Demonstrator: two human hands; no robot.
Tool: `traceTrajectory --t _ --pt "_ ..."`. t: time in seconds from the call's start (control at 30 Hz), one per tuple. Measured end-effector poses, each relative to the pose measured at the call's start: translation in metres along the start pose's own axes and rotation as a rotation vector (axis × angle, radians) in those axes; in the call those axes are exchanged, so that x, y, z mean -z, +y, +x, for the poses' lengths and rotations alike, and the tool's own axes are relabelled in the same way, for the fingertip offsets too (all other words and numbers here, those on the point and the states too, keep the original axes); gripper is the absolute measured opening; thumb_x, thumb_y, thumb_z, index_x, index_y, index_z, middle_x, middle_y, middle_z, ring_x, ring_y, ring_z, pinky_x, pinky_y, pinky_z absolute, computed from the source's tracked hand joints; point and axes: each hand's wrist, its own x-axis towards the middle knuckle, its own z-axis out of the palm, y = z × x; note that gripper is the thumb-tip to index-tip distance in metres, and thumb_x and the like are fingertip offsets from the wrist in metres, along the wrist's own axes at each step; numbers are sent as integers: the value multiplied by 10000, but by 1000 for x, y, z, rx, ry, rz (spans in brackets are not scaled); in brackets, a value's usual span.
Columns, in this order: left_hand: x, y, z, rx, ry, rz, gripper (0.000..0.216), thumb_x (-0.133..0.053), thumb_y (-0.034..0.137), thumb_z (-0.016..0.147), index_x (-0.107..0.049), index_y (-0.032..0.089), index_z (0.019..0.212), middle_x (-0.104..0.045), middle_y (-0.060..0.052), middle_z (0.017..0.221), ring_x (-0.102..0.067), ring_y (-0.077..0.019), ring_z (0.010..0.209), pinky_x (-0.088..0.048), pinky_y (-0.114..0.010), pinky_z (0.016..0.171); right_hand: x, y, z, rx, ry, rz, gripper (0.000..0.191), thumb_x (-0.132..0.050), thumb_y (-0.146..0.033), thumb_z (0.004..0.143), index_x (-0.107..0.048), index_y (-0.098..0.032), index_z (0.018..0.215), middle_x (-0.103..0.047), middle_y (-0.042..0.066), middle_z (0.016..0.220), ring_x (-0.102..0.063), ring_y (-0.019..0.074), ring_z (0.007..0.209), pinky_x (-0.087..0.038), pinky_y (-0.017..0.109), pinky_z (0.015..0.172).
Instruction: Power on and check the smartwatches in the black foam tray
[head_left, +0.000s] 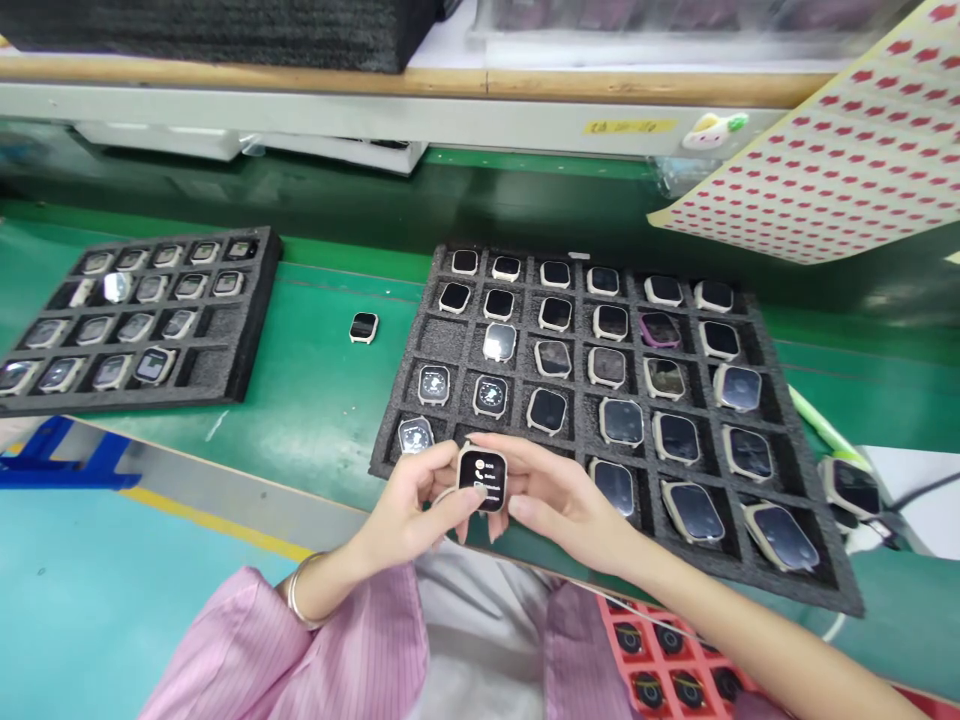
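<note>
Beige frames the rounded-square watch (489,468), its glossy black face lit with a white-lettered list. The left hand (416,512) grasps it, thumb on glass, the right hand (574,500) holding its other side, by the rough grey foam tray (444,340).

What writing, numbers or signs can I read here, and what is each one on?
Held watch: perhaps "SOS" on its top line, too small to be sure; the lines below are unreadable.
Sticker sheet: rows of red arrows, no legible words.
Yellow label on the pale rail: too blurred to read.
Lit watch faces in the foam tray: too small to read.
</note>
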Motion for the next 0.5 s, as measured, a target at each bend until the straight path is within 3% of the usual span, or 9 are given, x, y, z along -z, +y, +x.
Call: traceTrajectory --t 0.17,0.27,0.43,0.5 --pt "1 2 -3 -70 41 186 185 -611 306 886 -518 157 826 -564 25 597 -502 -83 486 -378 -175 462 -1 3 -2 37 6 -175 575 -718 -188 839 -478 -294 1351 -605 58 1201 -638 184 1001 -543 358 894" --pt "1 -1 -1 -53 46 200 204 -604 331 887 -505 161 829 -565 18 632 -498 -93 511 -357 -192 471 -2 1 -1 71 21 -369 610 -715 -188 834 -437 -288 1368 -604 66 1185 -640 190 970 -564 352 842" --pt "1 -4 -2 72 5 173 209 -588 371 893 -520 175 915 -538 20 710 -497 -108 593 -395 -211 567 1 -9 2 266 124 -1009 445 -674 -199 833 -539 -187 1256 -563 107 1079 -586 246 956 -525 418 817" --pt "4 -2 -5 113 -28 158 232 -605 379 882 -541 181 985 -527 22 723 -484 -116 636 -392 -218 612 4 -13 4 292 98 -1064 413 -680 -206 817 -562 -158 1211 -535 104 1048 -571 245 949 -515 406 819"
